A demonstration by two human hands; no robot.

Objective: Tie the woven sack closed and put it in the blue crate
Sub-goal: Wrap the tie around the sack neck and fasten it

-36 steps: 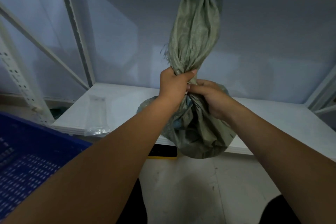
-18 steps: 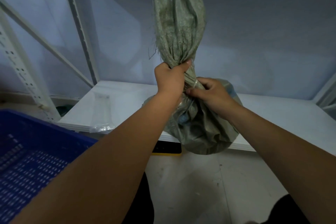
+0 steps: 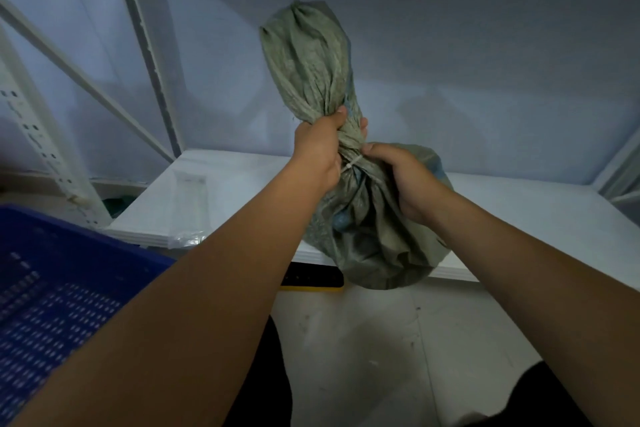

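We seem to be finishing the tie. Our left hand (image 3: 317, 149) clenches the woven sack (image 3: 367, 229) by its neck at frame centre, and our right hand (image 3: 398, 177) grips the bulge just below a pale tie (image 3: 351, 163). Whether that tie is fully cinched, we cannot tell. Next comes a swing to the blue crate (image 3: 52, 288), lower left and partly cut off.

Dim white shelf (image 3: 519, 218), pale wall (image 3: 485, 62), grey floor (image 3: 363, 340).

- woven sack (image 3: 308, 80): coarse weave, matt, creased.
- blue crate (image 3: 52, 288), 8 o'clock: perforated plastic.
- clear bag (image 3: 187, 208), 9 o'clock: glossy film.
- shelf board (image 3: 519, 218): smooth, white.
- rack upright (image 3: 145, 45), 11 o'clock: painted metal.
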